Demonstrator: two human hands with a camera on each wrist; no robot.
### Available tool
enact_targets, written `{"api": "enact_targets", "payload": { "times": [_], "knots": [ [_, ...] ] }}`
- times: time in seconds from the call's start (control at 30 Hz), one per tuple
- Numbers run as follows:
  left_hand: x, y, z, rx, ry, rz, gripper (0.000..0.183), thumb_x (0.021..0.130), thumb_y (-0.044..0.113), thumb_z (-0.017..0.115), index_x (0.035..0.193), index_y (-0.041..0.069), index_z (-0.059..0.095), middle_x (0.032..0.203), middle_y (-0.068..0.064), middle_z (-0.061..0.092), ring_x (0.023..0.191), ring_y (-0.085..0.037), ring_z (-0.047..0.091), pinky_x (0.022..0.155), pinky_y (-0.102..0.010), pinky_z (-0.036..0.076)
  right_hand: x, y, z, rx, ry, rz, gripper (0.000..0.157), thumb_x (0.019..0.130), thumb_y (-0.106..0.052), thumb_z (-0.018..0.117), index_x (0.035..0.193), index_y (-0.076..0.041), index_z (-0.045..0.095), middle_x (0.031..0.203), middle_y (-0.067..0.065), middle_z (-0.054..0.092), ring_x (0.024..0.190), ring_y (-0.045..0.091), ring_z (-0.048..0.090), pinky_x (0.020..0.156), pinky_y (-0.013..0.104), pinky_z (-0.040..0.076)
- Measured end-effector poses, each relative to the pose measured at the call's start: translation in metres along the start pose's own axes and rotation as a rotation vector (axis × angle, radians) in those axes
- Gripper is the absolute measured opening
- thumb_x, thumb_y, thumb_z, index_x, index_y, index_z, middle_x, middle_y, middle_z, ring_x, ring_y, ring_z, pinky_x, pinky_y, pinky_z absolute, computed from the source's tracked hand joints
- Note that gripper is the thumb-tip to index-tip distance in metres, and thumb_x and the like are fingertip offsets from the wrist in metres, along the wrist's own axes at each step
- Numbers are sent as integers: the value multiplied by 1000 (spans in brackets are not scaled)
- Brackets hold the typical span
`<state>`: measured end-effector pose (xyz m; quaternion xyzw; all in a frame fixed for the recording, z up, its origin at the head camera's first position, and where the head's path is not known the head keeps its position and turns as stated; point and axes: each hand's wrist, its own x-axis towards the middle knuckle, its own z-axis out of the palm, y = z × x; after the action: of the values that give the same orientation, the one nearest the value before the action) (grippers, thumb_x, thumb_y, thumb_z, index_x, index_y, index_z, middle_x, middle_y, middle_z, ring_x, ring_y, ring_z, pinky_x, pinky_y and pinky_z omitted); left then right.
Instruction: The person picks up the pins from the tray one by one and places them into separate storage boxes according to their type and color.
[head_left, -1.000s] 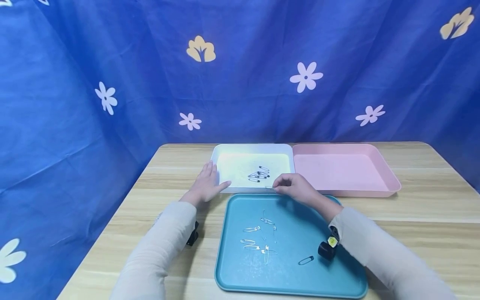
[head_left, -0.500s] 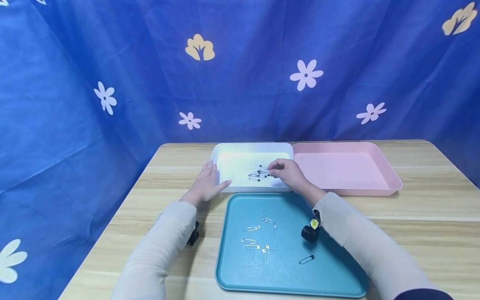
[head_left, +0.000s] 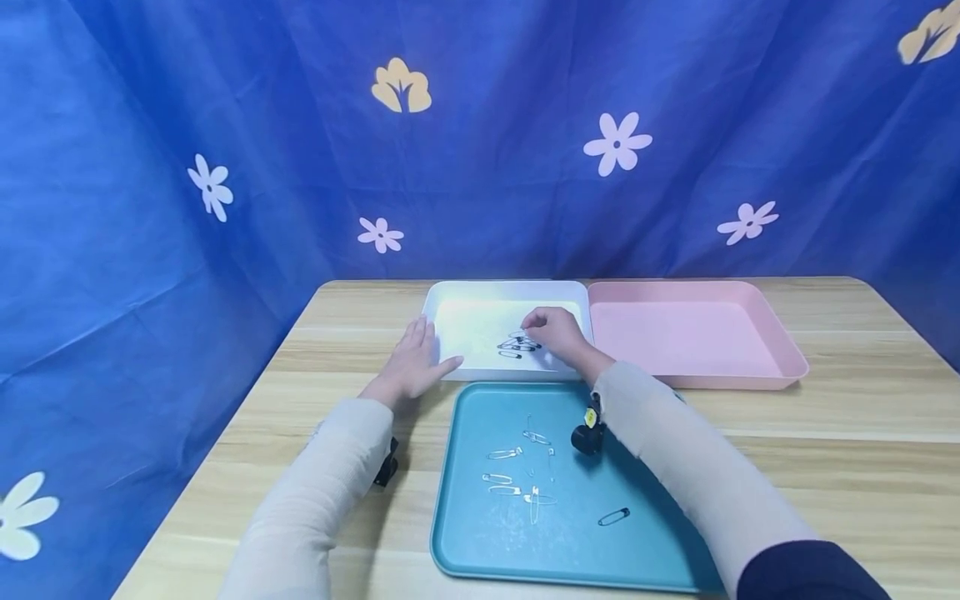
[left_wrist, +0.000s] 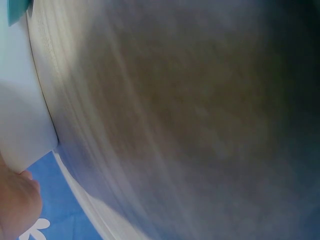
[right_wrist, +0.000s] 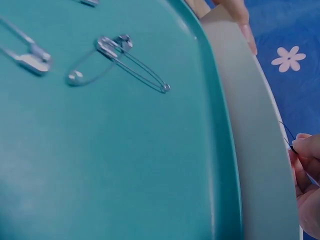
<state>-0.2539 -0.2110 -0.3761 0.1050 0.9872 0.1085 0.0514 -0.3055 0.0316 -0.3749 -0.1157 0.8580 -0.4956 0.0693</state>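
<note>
My right hand (head_left: 557, 332) is over the white tray (head_left: 457, 310), pinching a dark safety pin (right_wrist: 291, 145) between thumb and fingertips. Below those fingertips a small pile of black safety pins (head_left: 519, 343) lies on the tray floor. At the tray's left side rests my left hand (head_left: 411, 365), thumb spread from straight fingers, touching the rim. Nearer to me lies a teal tray (head_left: 645, 542) with several silver safety pins (head_left: 504, 454), some overlapping. One black safety pin (head_left: 614, 517) lies apart toward its right. The left wrist view shows mostly blurred tabletop.
A pink tray (head_left: 686, 333) stands against the white tray's right side. The teal tray sits just in front of both, on a wood-grain table (head_left: 847, 400). A blue flowered curtain (head_left: 495, 167) hangs behind the table.
My right hand has moved from the white tray's front edge leftward and farther in, over the pile, still pinching a pin. The left hand has stayed put.
</note>
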Motion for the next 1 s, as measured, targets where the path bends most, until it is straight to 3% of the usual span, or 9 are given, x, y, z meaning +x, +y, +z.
{"api": "enact_targets", "payload": {
  "times": [0.27,0.63,1.0],
  "knots": [
    [-1,2,-2,-3,13,8,90,83,60,30,133,-12,7,139,-26,-3,127,-36,-4,102,-44,5,17,1,8,-135,-9,7,10,79,-2,55,85,-3,64,89,7,62,90,22,53,83,33,39],
    [1,0,1,9,8,-7,91,82,63,26,134,-9,6,140,-23,-4,127,-35,-3,102,-44,6,25,2,15,-225,-22,4,10,78,-2,55,82,-4,64,87,6,63,91,22,53,85,32,38],
    [1,0,2,10,11,-15,93,81,65,26,134,-9,6,140,-23,-5,127,-35,-3,102,-43,6,29,-1,19,-255,-20,26,18,80,-1,51,94,-2,63,96,10,61,97,24,51,86,32,38]
  ]
}}
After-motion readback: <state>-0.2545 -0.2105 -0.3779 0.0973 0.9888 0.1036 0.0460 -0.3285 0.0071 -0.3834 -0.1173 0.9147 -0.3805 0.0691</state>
